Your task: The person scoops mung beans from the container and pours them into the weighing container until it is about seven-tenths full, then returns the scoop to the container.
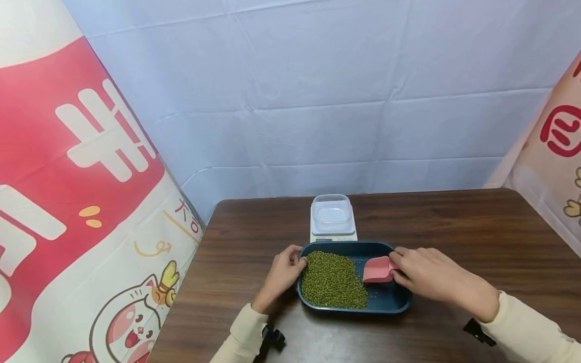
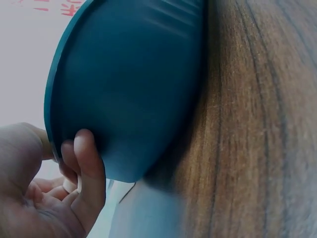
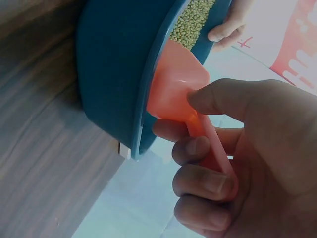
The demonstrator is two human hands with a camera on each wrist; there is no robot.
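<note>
A dark blue tray (image 1: 381, 301) stands on the table, with green mung beans (image 1: 333, 280) heaped over its left and middle part. My left hand (image 1: 284, 273) grips the tray's left rim; in the left wrist view the thumb is on one side of the rim and fingers (image 2: 89, 158) lie against the outer wall. At the tray's right end my right hand (image 1: 428, 275) holds a pink scoop (image 1: 378, 269) by its handle. The scoop's blade is inside the tray, its front edge at the margin of the beans. In the right wrist view, fingers (image 3: 203, 181) wrap the handle.
Right behind the tray is a white kitchen scale (image 1: 333, 237) bearing a clear plastic container (image 1: 332, 209). The brown wood table (image 1: 467, 227) ends at a pale cloth backdrop (image 1: 317, 131). Printed banners (image 1: 104, 201) hang at the left and right sides.
</note>
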